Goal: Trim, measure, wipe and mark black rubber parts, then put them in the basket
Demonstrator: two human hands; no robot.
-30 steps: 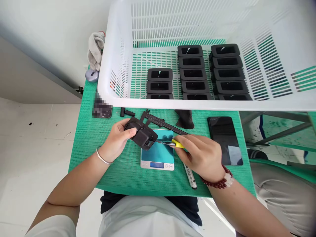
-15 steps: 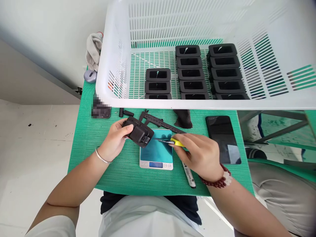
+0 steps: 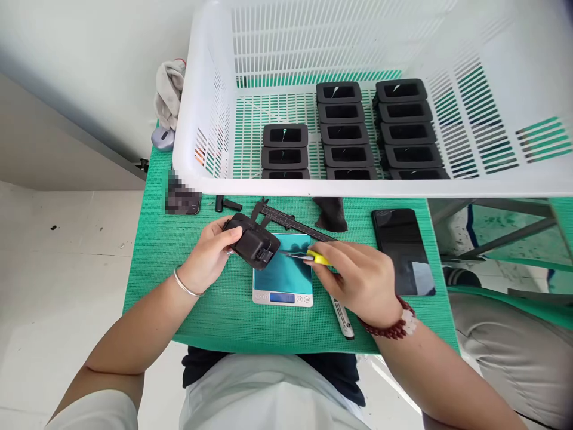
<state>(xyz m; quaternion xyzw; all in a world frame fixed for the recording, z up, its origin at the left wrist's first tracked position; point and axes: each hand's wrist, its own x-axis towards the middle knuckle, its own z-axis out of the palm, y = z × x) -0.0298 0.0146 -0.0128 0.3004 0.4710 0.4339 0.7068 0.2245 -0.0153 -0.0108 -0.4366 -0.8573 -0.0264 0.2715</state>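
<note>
Behind my grip, the white basket (image 3: 192, 119) holds rows of black housings. Below it, the green mat (image 3: 152, 263) carries the scale (image 3: 283, 280). My left hand (image 3: 208, 257) is clamped around a black part (image 3: 253, 243), held above the scale's left edge. My right hand (image 3: 362, 280) pinches a yellow-handled knife (image 3: 308, 257), blade tip just right of the part. I'd keep the part steady and work with short strokes. Since a second ago, the blade has drawn slightly off the part's edge.
</note>
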